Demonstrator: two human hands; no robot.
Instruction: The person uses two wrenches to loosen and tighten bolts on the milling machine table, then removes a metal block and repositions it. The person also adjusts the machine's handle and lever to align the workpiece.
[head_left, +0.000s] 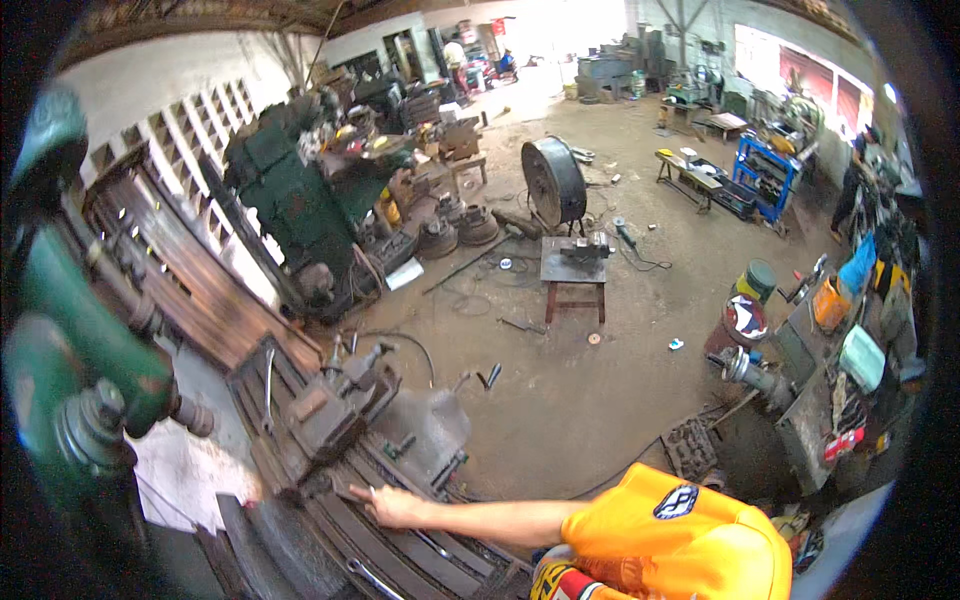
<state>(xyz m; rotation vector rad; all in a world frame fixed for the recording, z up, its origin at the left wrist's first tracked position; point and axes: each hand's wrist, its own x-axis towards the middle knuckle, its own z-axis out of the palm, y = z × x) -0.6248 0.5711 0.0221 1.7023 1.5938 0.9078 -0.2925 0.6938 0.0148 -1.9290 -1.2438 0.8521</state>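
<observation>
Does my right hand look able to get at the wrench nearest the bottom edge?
Probably yes: the wrench lies uncovered on the slotted table, near the right hand, with nothing visibly blocking it.

At least two wrenches (268, 388), one hand (395, 508), one blue cart (787, 185) (plus one large drum (550, 185))

The one view here looks out from the head of the worker, from the left of two side-by-side cameras, tipped down so steeply that the bare hand (395, 508) sits low in it and the yellow sleeve (690, 520) bulks large just to the hand's right. It takes in the metal bed (385, 550) beneath the hand from close above, with the green machine (85, 300) looming off to the hand's left. Beyond the hand it faces across the floor (500, 400) to the far bright doorway (560, 40), bending everything toward a dark round rim.
</observation>
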